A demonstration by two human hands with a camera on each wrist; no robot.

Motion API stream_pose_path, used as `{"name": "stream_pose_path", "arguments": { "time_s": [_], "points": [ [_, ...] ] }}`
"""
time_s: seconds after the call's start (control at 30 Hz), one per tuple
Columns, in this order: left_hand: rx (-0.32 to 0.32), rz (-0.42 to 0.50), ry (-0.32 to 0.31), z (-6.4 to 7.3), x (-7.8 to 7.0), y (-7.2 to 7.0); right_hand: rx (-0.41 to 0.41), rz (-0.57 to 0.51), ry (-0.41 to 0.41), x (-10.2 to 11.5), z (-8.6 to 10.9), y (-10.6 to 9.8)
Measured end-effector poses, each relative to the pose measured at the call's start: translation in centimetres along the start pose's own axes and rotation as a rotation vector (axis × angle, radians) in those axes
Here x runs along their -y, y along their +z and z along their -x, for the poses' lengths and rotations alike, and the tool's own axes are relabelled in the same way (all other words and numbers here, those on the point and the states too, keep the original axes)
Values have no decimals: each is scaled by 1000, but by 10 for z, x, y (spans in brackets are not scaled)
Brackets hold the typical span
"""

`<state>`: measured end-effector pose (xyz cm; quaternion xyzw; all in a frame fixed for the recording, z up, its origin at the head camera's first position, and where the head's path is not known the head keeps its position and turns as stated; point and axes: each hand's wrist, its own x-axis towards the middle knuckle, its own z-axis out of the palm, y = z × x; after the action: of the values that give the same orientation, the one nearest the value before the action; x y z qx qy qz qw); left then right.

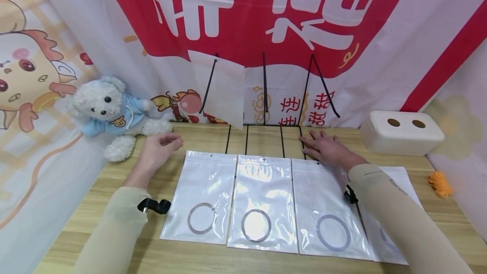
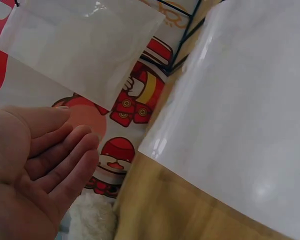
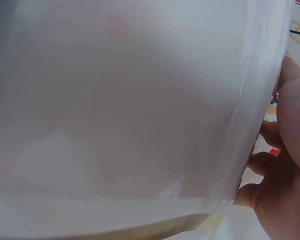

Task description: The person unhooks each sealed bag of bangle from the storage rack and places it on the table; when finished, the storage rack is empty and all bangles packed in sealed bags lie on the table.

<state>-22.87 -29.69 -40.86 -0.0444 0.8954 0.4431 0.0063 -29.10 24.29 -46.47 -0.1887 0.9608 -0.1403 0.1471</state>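
My left hand (image 1: 157, 152) is held over the table's left side, fingers loosely curled, with nothing in it. In the left wrist view its palm is turned up beside a white bag (image 2: 240, 110). My right hand (image 1: 327, 149) reaches forward with fingers spread, fingertips right at the top edge of a white zip bag (image 1: 323, 193). Two more zip bags (image 1: 213, 181), (image 1: 264, 189) lie in line to its left, each with a ring shape low down. Another bag (image 1: 395, 176) lies partly hidden under my right forearm.
A black wire rack (image 1: 265, 96) with prongs stands behind the bags, and a white bag (image 1: 222, 88) hangs from its left prong. At left sits a plush toy (image 1: 118, 109) in a blue hoodie. A white box (image 1: 401, 134) with two holes and an orange bundle (image 1: 440, 184) are at right.
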Motion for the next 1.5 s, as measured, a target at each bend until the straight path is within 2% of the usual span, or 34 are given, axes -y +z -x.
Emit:
{"name": "stream_pose_path", "arguments": {
  "time_s": [0.13, 0.3, 0.5, 0.63, 0.8, 1.03, 1.5],
  "points": [
    [-50, 51, 17, -3, -20, -6, 0, -1, -1, 0, 0, 0],
    [-113, 109, 75, -10, -40, -12, -4, 6, -5, 1, 1, 0],
    [-183, 117, 128, -23, -67, -17, 1, 1, -3, 2, 2, -1],
    [-203, 111, 149, -34, -85, -19, -1, -1, -1, 2, 2, -1],
    [-209, 169, 152, -44, -104, -20, -5, -6, -1, 1, 2, 0],
    [-240, 199, 158, -53, -121, -22, -6, -14, 3, -1, 1, -1],
    [-245, 252, 183, -76, -146, -24, -24, -13, -23, 0, 3, 0]
  ]
}}
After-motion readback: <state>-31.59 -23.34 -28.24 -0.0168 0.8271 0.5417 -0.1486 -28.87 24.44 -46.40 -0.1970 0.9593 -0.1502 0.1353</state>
